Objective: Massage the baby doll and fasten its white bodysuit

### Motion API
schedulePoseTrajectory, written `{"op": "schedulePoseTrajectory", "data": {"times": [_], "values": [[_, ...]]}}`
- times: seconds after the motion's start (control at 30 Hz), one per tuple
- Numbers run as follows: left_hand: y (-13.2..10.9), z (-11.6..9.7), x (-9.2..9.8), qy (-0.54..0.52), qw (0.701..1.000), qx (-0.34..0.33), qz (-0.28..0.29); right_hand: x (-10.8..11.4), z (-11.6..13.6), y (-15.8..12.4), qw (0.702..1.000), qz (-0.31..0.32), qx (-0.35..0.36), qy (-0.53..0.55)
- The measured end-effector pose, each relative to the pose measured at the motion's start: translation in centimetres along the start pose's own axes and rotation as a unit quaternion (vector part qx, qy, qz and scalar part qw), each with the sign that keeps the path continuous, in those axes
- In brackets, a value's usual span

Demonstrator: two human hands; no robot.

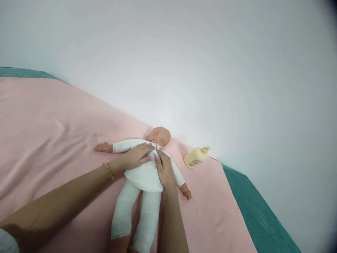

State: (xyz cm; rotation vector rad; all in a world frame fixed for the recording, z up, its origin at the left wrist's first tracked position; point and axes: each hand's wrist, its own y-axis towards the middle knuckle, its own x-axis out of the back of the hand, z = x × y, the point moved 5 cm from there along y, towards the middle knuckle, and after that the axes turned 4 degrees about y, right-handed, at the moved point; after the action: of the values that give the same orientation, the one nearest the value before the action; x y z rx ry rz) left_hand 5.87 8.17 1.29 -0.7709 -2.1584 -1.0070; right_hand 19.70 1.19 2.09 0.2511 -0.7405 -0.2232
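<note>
A baby doll (143, 175) in a white top and white leggings lies on the pink cloth, its head turned to one side and toward the wall. Its arms stretch out to both sides. My left hand (138, 155) rests flat on the left of the doll's upper body, fingers extended, a gold-coloured bracelet (107, 171) on the wrist. On the other side of the upper body lies my right hand (164, 168), its fingers pointing up toward the doll's neck. Both hands touch the white top and grip nothing. The doll's feet run out of view at the bottom.
A pale yellow pump bottle (196, 157) with printed text stands on the pink cloth (52, 140), right of the doll. Green material (260, 211) shows past the cloth's right edge and at the far left. A plain white wall (168, 70) rises directly behind the doll's head.
</note>
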Motion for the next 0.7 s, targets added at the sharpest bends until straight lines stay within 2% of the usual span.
{"op": "schedulePoseTrajectory", "data": {"times": [0.3,0.47,0.6,0.7], "values": [[-0.1,-0.1,0.3,-0.022,1.0,0.004,0.005,0.2,0.4,-0.2,1.0,0.0,0.008,0.0],[-0.4,-0.5,0.9,-0.08,0.996,0.03,-0.009,0.0,-0.2,-0.2,1.0,-0.009,0.003,0.009],[-0.5,-0.7,1.6,-0.165,0.98,0.082,-0.069,-0.1,-0.6,-0.4,0.999,-0.022,0.0,0.025],[-1.0,0.1,2.3,-0.256,0.94,0.152,-0.169,0.0,-0.9,-0.6,0.998,-0.043,-0.008,0.042]]}}
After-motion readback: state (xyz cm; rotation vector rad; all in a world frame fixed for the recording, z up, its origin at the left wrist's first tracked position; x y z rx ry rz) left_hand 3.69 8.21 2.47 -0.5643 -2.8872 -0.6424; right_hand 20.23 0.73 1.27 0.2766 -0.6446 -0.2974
